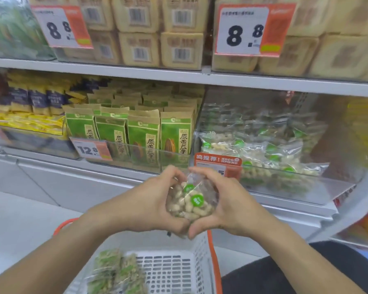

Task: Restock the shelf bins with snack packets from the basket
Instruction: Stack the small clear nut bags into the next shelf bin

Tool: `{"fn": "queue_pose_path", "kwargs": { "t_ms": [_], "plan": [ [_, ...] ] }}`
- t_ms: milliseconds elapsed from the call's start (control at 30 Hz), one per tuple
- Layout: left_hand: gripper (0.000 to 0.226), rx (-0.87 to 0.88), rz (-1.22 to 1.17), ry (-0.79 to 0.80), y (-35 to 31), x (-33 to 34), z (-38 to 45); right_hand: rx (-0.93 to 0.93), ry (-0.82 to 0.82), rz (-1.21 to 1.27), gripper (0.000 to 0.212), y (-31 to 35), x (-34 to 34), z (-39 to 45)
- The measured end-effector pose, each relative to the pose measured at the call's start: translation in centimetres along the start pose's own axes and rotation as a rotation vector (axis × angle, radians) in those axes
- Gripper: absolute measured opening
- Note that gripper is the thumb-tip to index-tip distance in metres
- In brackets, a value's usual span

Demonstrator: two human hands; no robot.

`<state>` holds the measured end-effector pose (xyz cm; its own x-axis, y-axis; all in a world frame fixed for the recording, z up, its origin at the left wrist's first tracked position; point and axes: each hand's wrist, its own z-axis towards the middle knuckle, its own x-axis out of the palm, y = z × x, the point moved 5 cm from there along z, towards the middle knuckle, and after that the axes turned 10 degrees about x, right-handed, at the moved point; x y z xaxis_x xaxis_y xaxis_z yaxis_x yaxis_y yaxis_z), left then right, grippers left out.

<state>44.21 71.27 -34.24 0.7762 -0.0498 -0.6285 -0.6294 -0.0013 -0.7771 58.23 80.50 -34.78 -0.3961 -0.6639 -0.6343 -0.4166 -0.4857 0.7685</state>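
Both my hands hold a small stack of clear peanut packets with round green stickers, above the basket. My left hand curls round the stack's left side and my right hand round its right side, fingertips meeting over the top. Below stands a white basket with orange handles, holding a few more clear packets at its left. The clear shelf bin up and to the right holds several matching peanut packets.
Left of that bin stand green and brown seed bags behind a 12.8 price tag. Yellow and purple packets fill the far left. Tan boxes with 8.8 tags line the shelf above. A dark trouser leg shows at lower right.
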Motion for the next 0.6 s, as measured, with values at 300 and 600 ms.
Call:
{"fn": "queue_pose_path", "kwargs": {
  "t_ms": [300,600],
  "plan": [
    [0.067,0.301,-0.234,-0.303,-3.6,1.5,4.7,-0.061,-0.323,0.028,0.074,-1.1,-8.9,-3.6],
    [0.034,0.510,0.256,-0.351,-12.0,5.5,15.4,0.007,-0.952,-0.273,0.072,-4.5,-20.4,-10.2]
  ]
}}
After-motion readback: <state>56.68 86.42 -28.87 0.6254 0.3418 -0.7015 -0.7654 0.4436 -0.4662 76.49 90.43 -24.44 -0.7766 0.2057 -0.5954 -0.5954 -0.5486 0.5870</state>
